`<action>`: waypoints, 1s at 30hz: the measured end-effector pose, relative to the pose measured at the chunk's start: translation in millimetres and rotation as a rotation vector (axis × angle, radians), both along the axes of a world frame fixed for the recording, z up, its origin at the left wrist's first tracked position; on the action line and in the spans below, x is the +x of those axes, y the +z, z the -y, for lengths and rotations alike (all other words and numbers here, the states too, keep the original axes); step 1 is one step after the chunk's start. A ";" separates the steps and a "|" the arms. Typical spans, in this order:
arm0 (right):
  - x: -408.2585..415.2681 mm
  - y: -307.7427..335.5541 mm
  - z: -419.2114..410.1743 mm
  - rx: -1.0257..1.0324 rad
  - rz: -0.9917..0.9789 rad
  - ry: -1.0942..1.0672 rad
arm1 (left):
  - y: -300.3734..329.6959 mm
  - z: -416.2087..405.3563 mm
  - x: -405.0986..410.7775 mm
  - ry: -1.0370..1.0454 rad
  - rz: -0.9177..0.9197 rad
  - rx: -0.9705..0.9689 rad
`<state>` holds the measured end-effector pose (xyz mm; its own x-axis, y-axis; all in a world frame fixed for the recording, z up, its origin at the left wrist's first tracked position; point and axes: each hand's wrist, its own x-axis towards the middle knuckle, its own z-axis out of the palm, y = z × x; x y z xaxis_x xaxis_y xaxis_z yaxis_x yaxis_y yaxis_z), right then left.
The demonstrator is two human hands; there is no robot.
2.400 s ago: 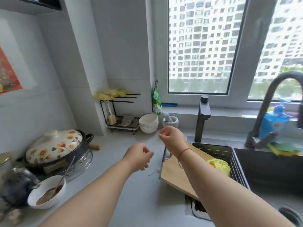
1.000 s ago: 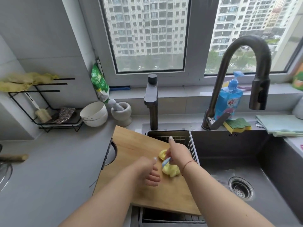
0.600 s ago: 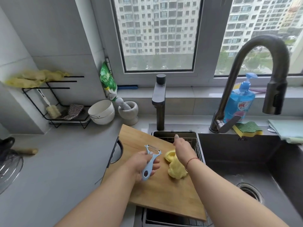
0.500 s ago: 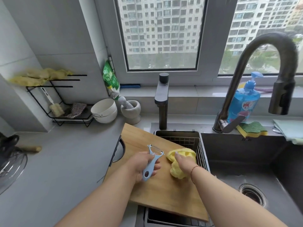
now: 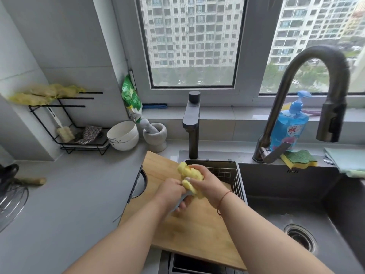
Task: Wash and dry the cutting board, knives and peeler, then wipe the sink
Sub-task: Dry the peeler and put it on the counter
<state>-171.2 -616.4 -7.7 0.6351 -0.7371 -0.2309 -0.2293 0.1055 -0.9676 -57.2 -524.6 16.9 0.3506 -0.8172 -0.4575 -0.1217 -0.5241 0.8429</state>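
Note:
A wooden cutting board (image 5: 195, 232) lies across the counter edge and the dish rack. Above it my left hand (image 5: 173, 194) grips the light blue peeler (image 5: 180, 201) by its handle. My right hand (image 5: 205, 181) holds a bunched yellow cloth (image 5: 189, 173) wrapped over the peeler's head, which is hidden. No knives are in view.
The dark sink (image 5: 296, 210) with its drain (image 5: 300, 237) is on the right, under a tall curved faucet (image 5: 308, 86). A blue soap bottle (image 5: 290, 123), a sponge (image 5: 299, 158) and a folded cloth (image 5: 347, 161) sit behind it. A white bowl (image 5: 123, 138), a mortar (image 5: 155, 135) and a wire rack (image 5: 69, 123) stand at the back left.
My left hand picked the peeler up off the board. My right hand lifted the yellow cloth off the board and closed it over the peeler's head.

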 end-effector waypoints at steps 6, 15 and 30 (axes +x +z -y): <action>7.6 6.9 -2.2 -0.055 0.061 -0.122 | 12.4 -9.4 3.5 -0.014 0.008 -0.061; 12.1 13.1 0.9 -0.010 0.101 -0.178 | 19.5 -19.0 9.8 0.070 0.175 -0.139; 14.0 34.9 -20.5 -0.259 0.351 -0.391 | 37.6 -18.4 6.1 0.236 -0.125 -0.192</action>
